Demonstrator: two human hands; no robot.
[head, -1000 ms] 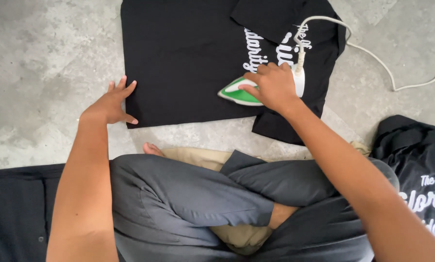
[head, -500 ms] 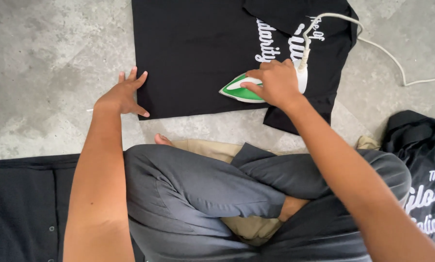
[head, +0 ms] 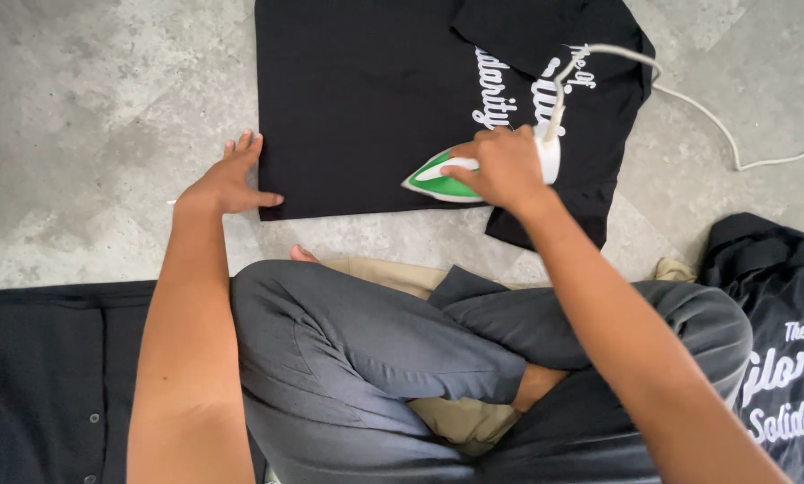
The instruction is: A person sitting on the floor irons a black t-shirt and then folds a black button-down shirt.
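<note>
Grey mottled concrete floor (head: 88, 99), seen from above. Nearest the camera, the person sits cross-legged in grey trousers (head: 375, 358) on a tan cloth (head: 393, 273). A dark buttoned garment (head: 43, 376) lies at the left edge, and a second black printed shirt (head: 778, 358) lies at the right edge. Beyond the knees, the left hand (head: 227, 184) rests flat at the near left corner of the black shirt (head: 357, 99), fingers (head: 245, 143) spread wide, thumb on the hem, holding nothing. The right hand (head: 500, 166) has its fingers wrapped round the handle of a green and white iron (head: 438, 179), whose soleplate rests on the shirt near its lower edge, tip pointing left. The shirt lies spread on the floor with white lettering showing beside the iron. A white cord (head: 689, 99) rises from the iron's heel and trails off right across the floor.
</note>
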